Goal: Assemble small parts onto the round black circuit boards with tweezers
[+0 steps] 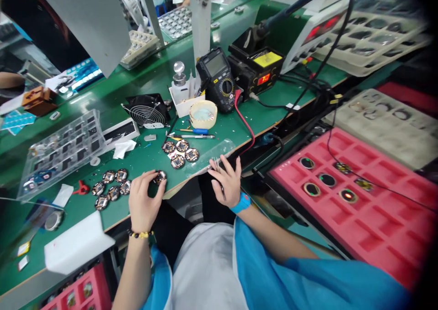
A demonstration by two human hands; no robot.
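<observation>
Black board part-hidden by left hand; tool in right hand indistinct.

And it's an electronics workshop, folks; a multimeter props up on the long green bench; right beside it, a black station glows red; before it, round circuit boards cluster; rightward, a pink parts tray!

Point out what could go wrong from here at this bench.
The round board in the left hand is near the table's front edge, so it could drop if it slips. The clustered boards beside that hand might get knocked. The red lead runs to the edge near the right hand and could snag.
</observation>
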